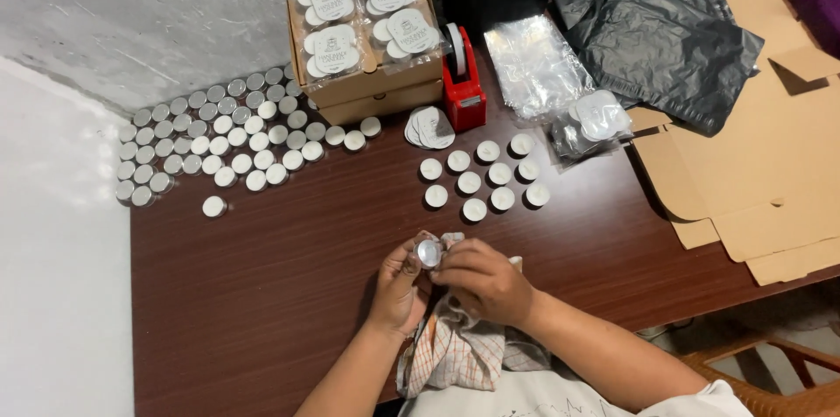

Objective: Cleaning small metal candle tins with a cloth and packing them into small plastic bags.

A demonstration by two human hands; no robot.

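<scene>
we see both hands over the near edge of the counter, dark red-brown wood-grain laminate, smooth. left hand has its grip closed on a tealight: small round cup, shiny metal, base turned up to the camera. right hand has its grip closed on a cloth, soft checked fabric, white with orange and grey lines, pressed to the tealight and hanging off the counter edge.

loose group just beyond the hands: 10 tealights, white wax up, in three rough rows. big batch at far left: tight rows of the same cups, some showing white wax, some bare metal; too many to count exactly, several dozen. one stray sits apart below it.

2 flat brown cardboard boxes, stacked, matte. on top 4 clear packs of tealights with white scalloped labels. 1 red tape dispenser, glossy plastic, just right of the boxes. a small fan of white round labels beside it; number not clear.

right side: stack of crinkly clear bags, 1 more filled pack, grey matte plastic mailers, unfolded flat cardboard blanks hanging over the counter edge.
</scene>
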